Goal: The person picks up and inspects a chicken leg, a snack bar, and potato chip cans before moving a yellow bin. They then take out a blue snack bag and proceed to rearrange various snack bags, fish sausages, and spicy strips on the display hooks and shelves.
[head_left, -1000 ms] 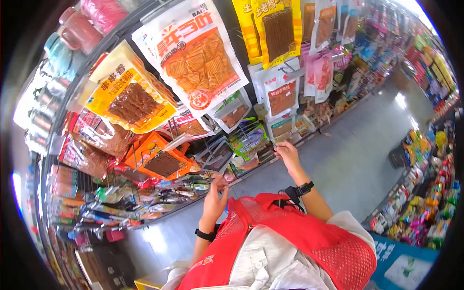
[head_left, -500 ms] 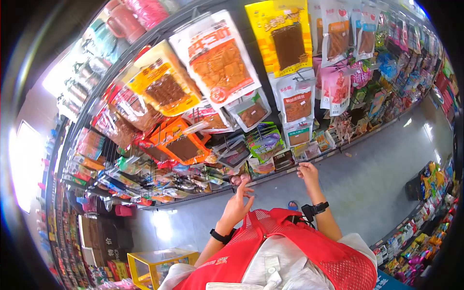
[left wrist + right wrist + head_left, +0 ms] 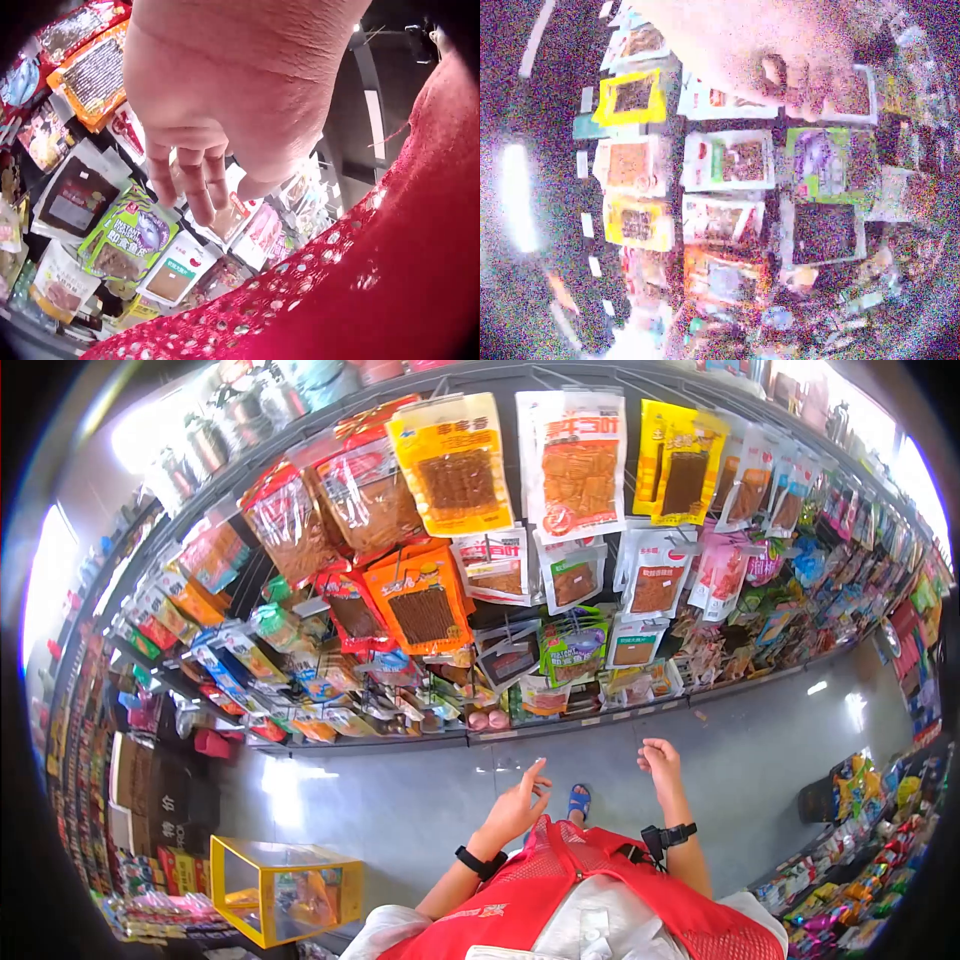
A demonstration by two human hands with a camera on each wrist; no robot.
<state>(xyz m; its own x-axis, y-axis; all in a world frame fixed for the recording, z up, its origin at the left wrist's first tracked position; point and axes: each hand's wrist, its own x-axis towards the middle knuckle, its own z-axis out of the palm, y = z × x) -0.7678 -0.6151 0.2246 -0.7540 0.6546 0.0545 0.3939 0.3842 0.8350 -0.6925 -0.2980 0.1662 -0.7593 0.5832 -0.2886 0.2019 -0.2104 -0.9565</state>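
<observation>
In the head view my left hand (image 3: 512,812) is in the air above the floor, in front of the snack rack, with loosely bent fingers and nothing in them. The left wrist view shows the same hand (image 3: 232,105) with its fingers hanging down before hung packets. My right hand (image 3: 662,768) is raised to the right of it, fingers loosely curled, and touches no packet. The right wrist view is grainy; there the hand (image 3: 780,60) appears empty. Nearest in the head view are a green packet (image 3: 572,650) and a white packet (image 3: 636,644) on the rack.
Rows of packets hang across the rack, among them an orange one (image 3: 420,605) and a yellow one (image 3: 452,465). A yellow-framed clear box (image 3: 300,852) stands at the lower left. More packets (image 3: 870,880) lie at the lower right. A blue sandal (image 3: 579,800) is on the grey floor.
The head view has turned leftward, so the rack's packets appear farther right. Both hands now appear lower, away from the rack's lower edge. Neither has taken hold of anything.
</observation>
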